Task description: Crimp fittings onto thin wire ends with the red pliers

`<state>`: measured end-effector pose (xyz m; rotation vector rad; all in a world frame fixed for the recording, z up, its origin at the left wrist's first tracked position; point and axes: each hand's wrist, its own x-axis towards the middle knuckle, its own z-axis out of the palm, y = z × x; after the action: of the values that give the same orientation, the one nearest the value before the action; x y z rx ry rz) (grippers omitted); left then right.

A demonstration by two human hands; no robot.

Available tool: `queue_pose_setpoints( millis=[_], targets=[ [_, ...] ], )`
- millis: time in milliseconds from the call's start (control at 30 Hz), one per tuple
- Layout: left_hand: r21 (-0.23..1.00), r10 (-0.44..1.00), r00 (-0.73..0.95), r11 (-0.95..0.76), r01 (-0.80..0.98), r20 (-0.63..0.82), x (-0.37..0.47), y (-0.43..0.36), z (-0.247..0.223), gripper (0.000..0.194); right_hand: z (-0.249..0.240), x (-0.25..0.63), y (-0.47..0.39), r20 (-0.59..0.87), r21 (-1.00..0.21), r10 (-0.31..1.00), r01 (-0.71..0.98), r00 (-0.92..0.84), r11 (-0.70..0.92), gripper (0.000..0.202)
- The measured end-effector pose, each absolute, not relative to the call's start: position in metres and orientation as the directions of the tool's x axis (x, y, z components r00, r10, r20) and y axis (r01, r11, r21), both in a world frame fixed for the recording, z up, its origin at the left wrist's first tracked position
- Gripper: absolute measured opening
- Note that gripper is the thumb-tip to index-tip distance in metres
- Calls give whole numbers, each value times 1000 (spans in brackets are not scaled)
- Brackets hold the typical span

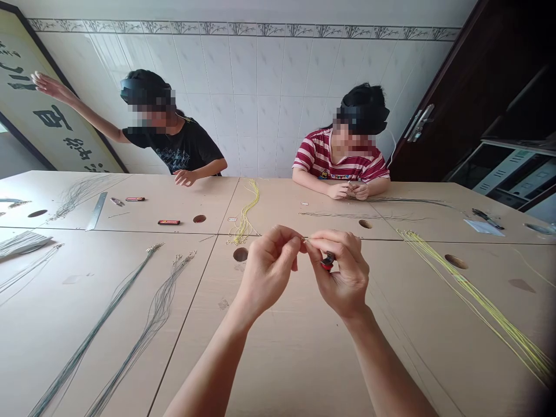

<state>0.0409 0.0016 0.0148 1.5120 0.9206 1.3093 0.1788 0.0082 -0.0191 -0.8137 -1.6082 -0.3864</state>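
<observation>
My left hand [271, 266] is closed in a pinch above the middle of the table. Its fingertips meet those of my right hand [341, 266] at a tiny, pale yellowish strand end [306, 239], too small to make out fully. Curled inside my right hand is a small black-and-red object [328, 261], possibly a lighter, mostly hidden by the fingers. Faint thin cords [395, 324] run along the table beside my right forearm. To the right lies a bundle of yellow cords [473, 286]; grey-green cords [117, 295] lie in bundles to the left.
Across the table sit a person in black [182, 145], one arm raised, and a person in a striped shirt [343, 153], hands together. Yellow strands [247, 214], red-and-black sticks [169, 222], a metal ruler [97, 211] and round holes [240, 254] are on the table [278, 370].
</observation>
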Motion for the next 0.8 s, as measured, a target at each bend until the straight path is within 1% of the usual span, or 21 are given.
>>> queue_pose_setpoints(
  millis=[133, 500, 800],
  targets=[
    [963, 950, 156, -271, -11, 269, 39, 2, 16, 16, -21, 179, 9, 956, -191, 293, 684, -35, 704, 18],
    [982, 972, 184, -119, -150, 146, 32, 4, 23, 12, -22, 178, 9, 944, -199, 323, 667, -66, 718, 17],
    [986, 969, 231, -55, -158, 91, 28, 7, 23, 14, -21, 179, 8, 938, -208, 338, 650, -80, 731, 18]
  ],
)
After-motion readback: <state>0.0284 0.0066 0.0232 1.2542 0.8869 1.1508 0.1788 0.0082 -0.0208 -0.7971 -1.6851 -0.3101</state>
